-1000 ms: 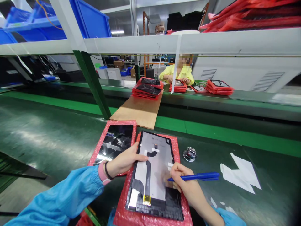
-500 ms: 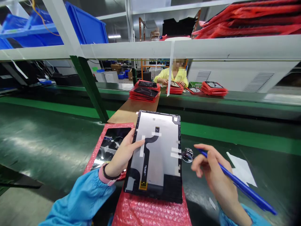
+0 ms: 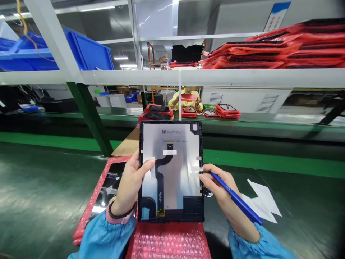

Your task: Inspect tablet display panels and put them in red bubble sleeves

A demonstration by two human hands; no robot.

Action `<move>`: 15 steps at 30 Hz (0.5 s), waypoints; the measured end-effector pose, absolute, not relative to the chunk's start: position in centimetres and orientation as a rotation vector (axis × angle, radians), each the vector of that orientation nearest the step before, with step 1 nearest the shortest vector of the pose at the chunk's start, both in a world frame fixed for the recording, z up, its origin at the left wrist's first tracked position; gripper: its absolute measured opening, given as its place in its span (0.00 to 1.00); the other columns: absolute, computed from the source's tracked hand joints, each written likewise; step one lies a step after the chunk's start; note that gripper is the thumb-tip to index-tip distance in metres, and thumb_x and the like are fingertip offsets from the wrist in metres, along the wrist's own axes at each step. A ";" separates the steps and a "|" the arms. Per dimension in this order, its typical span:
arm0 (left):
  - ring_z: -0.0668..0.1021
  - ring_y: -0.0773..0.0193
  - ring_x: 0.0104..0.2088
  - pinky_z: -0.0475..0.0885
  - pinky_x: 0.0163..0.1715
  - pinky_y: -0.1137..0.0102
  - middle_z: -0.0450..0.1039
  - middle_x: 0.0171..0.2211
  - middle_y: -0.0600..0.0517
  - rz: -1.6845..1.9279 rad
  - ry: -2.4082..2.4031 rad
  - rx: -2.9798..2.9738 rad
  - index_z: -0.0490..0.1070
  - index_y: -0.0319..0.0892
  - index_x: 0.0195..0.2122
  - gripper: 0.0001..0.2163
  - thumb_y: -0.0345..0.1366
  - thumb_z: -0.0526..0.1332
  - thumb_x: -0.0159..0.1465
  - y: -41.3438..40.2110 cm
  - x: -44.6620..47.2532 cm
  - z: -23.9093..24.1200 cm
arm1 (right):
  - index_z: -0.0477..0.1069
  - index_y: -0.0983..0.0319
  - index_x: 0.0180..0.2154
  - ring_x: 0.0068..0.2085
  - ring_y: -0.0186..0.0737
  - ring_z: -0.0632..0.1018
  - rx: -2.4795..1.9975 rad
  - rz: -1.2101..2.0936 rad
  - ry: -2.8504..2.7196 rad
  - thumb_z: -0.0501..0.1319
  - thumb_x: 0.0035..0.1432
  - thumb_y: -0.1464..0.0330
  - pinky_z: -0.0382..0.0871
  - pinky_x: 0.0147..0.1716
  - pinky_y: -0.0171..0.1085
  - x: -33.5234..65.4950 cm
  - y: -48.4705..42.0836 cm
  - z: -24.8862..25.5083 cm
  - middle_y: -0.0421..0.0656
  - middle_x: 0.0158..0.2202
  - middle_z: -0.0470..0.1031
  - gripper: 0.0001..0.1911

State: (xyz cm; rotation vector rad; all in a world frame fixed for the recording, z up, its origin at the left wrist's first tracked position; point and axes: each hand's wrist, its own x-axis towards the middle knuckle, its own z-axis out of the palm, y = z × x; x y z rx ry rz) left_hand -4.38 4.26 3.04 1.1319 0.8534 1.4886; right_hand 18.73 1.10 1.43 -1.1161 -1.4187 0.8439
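Item: display panel point(image 3: 172, 172), back side facing me, raised above the red bubble wrap point(image 3: 169, 241) on the desk point(image 3: 54, 180). My left hand point(image 3: 132, 180) grips its left edge. My right hand point(image 3: 218, 181), closed around a blue pen point(image 3: 237, 201), touches its right edge.

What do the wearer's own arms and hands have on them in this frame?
Both arms wear loose light-blue sleeves, left sleeve and right sleeve, gathered at the cuffs. A pink cuff shows at the left wrist, with a thin black band around it. No gloves: left grip and right grip are bare hands.
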 end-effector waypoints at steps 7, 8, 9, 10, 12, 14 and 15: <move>0.80 0.58 0.43 0.75 0.42 0.70 0.79 0.44 0.51 1.534 0.987 1.292 0.72 0.44 0.47 0.15 0.41 0.66 0.59 4.9 -4.2 2.5 | 0.69 0.60 0.31 0.19 0.35 0.70 -1.206 0.677 -1.427 0.63 0.54 0.60 0.66 0.22 0.34 17.7 3.0 1.2 0.36 0.18 0.71 0.10; 0.80 0.58 0.41 0.75 0.40 0.70 0.80 0.41 0.51 1.540 1.028 1.325 0.74 0.43 0.44 0.14 0.42 0.66 0.59 5.0 -4.3 2.3 | 0.70 0.60 0.33 0.22 0.38 0.74 -1.203 0.704 -1.411 0.63 0.54 0.60 0.70 0.25 0.35 17.7 3.3 1.1 0.39 0.21 0.76 0.11; 0.80 0.59 0.38 0.75 0.37 0.71 0.80 0.37 0.52 1.550 1.078 1.365 0.75 0.42 0.40 0.12 0.43 0.66 0.59 5.0 -4.4 2.2 | 0.71 0.60 0.36 0.28 0.42 0.79 -1.187 0.738 -1.385 0.64 0.54 0.59 0.73 0.30 0.36 17.9 3.4 1.1 0.42 0.27 0.80 0.13; 0.80 0.60 0.34 0.74 0.34 0.71 0.80 0.33 0.52 1.562 1.136 1.416 0.75 0.42 0.37 0.11 0.43 0.65 0.59 5.0 -4.5 2.0 | 0.72 0.60 0.40 0.36 0.45 0.81 -1.160 0.784 -1.347 0.65 0.53 0.59 0.75 0.38 0.38 18.1 3.6 1.0 0.45 0.34 0.82 0.15; 0.79 0.62 0.27 0.74 0.28 0.72 0.80 0.26 0.54 1.600 1.234 1.591 0.77 0.42 0.31 0.08 0.41 0.65 0.59 5.1 -4.6 1.7 | 0.70 0.57 0.49 0.51 0.48 0.78 -1.050 0.909 -1.232 0.67 0.54 0.60 0.70 0.51 0.43 18.4 3.7 0.9 0.48 0.49 0.78 0.21; 0.81 0.61 0.26 0.75 0.28 0.71 0.81 0.27 0.53 1.615 1.179 1.913 0.79 0.43 0.34 0.05 0.35 0.64 0.60 5.2 -4.6 1.4 | 0.65 0.53 0.55 0.57 0.48 0.73 -0.863 1.098 -1.116 0.66 0.55 0.59 0.66 0.56 0.47 18.6 3.7 0.9 0.47 0.58 0.71 0.27; 0.82 0.60 0.29 0.77 0.32 0.70 0.82 0.32 0.51 1.609 1.067 2.112 0.80 0.44 0.39 0.08 0.31 0.63 0.61 5.4 -4.6 1.3 | 0.64 0.52 0.57 0.58 0.50 0.72 -0.761 1.208 -1.072 0.66 0.55 0.56 0.66 0.56 0.50 18.5 3.6 0.9 0.47 0.61 0.68 0.29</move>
